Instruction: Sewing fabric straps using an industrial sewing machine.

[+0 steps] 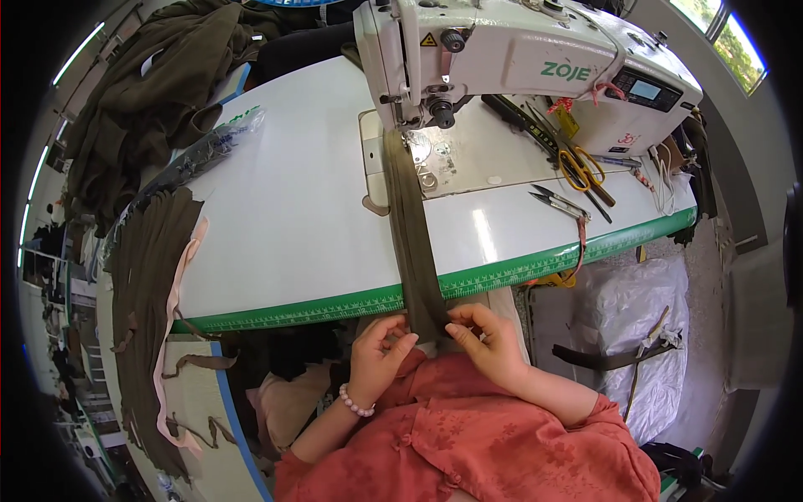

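A long olive-brown fabric strip (411, 226) runs from under the needle area of a white sewing machine (519, 50) toward me and hangs over the table's front edge. At its near end my left hand (383, 353), with a beaded bracelet on the wrist, has thumb and fingers closed at the strip's left edge. Opposite it, my right hand (487, 341) pinches the right edge between thumb and fingers. The strip lies in lengthwise folds, and its lower end drops out of sight by my red clothing.
Yellow-handled scissors (580, 167) and thread snips (559, 203) lie right of the strip. A green measuring tape (335, 304) lines the table's edge. Stacked brown strips (155, 293) hang at the left, below a dark garment pile (150, 92). A plastic-wrapped bundle (640, 335) sits at lower right.
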{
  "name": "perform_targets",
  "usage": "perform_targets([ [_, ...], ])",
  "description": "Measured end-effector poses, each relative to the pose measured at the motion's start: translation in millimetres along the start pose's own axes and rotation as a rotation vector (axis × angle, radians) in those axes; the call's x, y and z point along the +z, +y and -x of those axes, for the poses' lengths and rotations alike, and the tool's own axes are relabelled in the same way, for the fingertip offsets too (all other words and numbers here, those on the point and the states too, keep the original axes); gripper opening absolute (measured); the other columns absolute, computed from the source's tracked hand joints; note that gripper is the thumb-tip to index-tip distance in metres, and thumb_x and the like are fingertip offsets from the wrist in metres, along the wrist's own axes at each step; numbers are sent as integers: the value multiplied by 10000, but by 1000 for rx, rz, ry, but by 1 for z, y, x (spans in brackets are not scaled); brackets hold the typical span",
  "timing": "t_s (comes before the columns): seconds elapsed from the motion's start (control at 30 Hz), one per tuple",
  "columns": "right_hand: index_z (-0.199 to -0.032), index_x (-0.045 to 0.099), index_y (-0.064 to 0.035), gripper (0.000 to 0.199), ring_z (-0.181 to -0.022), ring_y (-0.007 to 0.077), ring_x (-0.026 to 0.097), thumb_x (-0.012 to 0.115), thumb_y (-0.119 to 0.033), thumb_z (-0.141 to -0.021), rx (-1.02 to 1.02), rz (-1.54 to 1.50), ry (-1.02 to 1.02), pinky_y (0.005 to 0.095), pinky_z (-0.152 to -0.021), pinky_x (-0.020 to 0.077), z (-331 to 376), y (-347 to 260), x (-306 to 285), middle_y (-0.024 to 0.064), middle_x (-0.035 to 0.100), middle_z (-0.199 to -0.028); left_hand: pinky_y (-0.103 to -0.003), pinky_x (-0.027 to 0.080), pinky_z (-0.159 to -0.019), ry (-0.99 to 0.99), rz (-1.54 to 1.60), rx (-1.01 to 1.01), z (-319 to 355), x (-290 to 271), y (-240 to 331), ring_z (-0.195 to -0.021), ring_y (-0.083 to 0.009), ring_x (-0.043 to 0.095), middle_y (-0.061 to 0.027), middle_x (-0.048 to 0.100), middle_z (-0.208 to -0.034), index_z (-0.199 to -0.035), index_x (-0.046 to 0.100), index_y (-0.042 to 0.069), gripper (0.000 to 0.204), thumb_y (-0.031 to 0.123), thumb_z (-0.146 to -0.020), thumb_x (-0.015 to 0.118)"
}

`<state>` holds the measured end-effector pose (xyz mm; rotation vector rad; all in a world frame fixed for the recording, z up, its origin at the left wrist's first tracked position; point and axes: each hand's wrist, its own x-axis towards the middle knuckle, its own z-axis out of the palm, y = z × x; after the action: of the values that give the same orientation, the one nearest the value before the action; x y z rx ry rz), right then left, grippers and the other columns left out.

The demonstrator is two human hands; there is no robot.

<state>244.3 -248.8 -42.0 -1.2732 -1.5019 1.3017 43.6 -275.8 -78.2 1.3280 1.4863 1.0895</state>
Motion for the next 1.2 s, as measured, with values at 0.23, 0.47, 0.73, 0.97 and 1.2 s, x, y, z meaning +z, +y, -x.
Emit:
perform_targets([
  [0.23, -1109, 548, -10, 242, -745, 40, 537, 644, -23, -888, 57, -207, -10, 189, -649, 431, 32, -9, 3, -7, 597, -836, -190, 459, -591, -94, 330, -96, 10, 15, 15, -689, -46, 580, 4, 655, -810, -1035, 653, -12, 155, 62, -899, 644],
  [0.47, -1143, 476, -8, 293, -713, 34, 510, 628, -2, -892, 122, -373, -49, 177, -637, 414, 42, -9, 2, -10, 573, -820, -146, 350, -509, -271, 558, -345, 29, 10, 37, -577, 9, 462, 37, 610, -747, -995, 666, 7, 104, 50, -920, 608],
  [0.73, -1102, 474, 7, 280, -673, 33, 488, 640, -3, -877, 124, -341, -26, 181, -602, 407, 42, -9, 4, -5, 570, -778, -175, 447, -578, -254, 583, -364, 19, 14, 29, -638, -25, 546, 7, 658, -814, -982, 661, -3, 115, 81, -925, 605],
  [0.97, -1084, 473, 14, 280, -653, 32, 483, 649, -9, -868, 152, -356, -20, 183, -581, 402, 42, -2, 0, -5, 565, -749, -185, 479, -635, -283, 603, -378, 19, 14, 30, -709, -37, 589, -15, 680, -886, -1002, 656, -4, 131, 91, -924, 609],
  [1.2, -1126, 463, 2, 307, -701, 39, 515, 647, -9, -881, 191, -344, -71, 178, -643, 419, 39, -2, -5, 2, 573, -788, -185, 482, -649, -278, 604, -398, 18, 14, 33, -746, -40, 597, -14, 680, -909, -1013, 652, 1, 136, 94, -919, 622],
])
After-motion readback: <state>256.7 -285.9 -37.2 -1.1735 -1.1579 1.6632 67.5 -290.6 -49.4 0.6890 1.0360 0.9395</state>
